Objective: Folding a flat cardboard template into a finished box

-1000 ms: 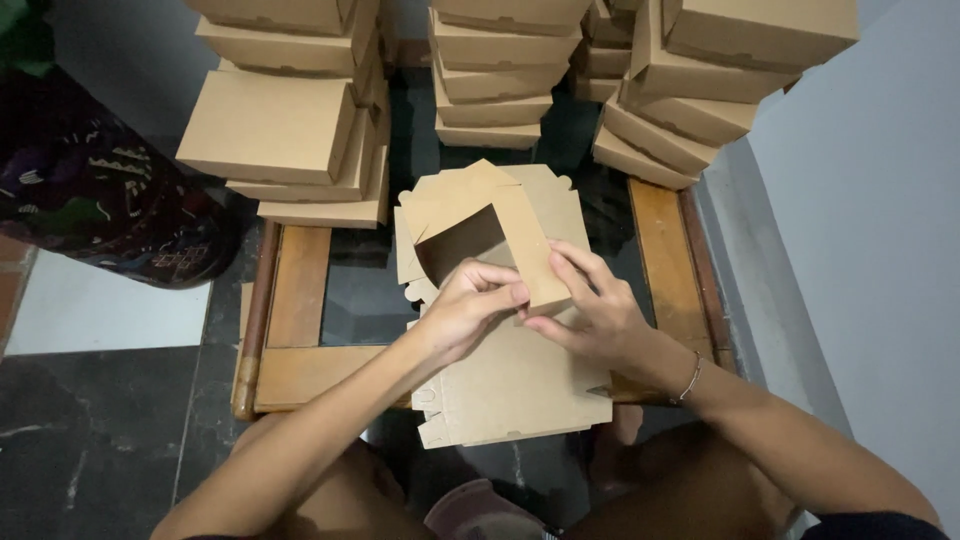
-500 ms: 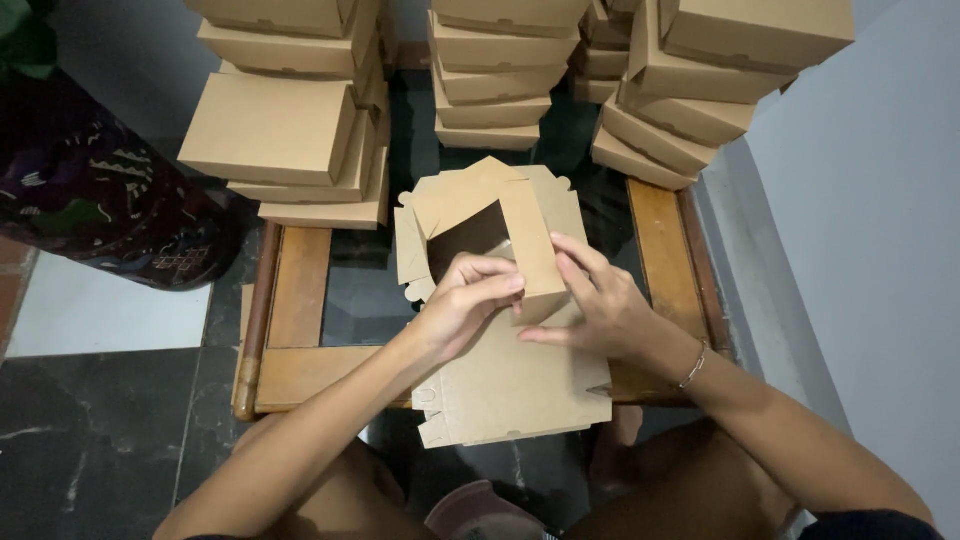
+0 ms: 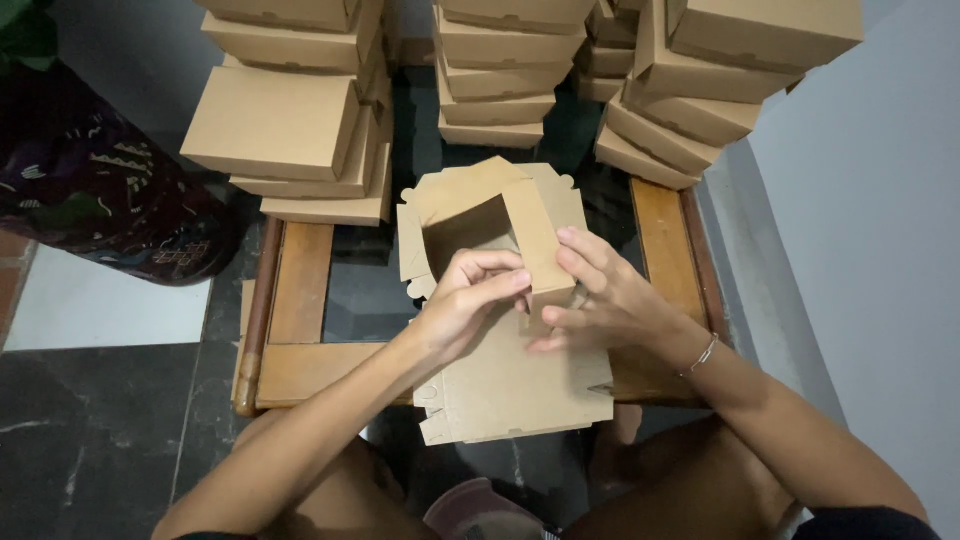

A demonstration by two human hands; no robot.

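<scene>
The flat brown die-cut cardboard box blank [image 3: 505, 370] lies on my low wooden-framed counter [image 3: 300, 300], long axis running straight away from me, its far end half folded up into an open, empty tray. Both my hands meet at its middle: my left hand [image 3: 468, 300] pinches the upright side flap [image 3: 535, 240], my right hand [image 3: 605, 295] lies open against it, equally near. Closed brown cardboard boxes [image 3: 290, 130] stand stacked beyond; their contents, probably nothing, are hidden.

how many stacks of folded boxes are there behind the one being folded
3, maybe 4. Left stack at the table's far left, middle stack beyond the flat box, right stack far right. Boxes between middle and right may be another stack; tops are cut off.
</scene>
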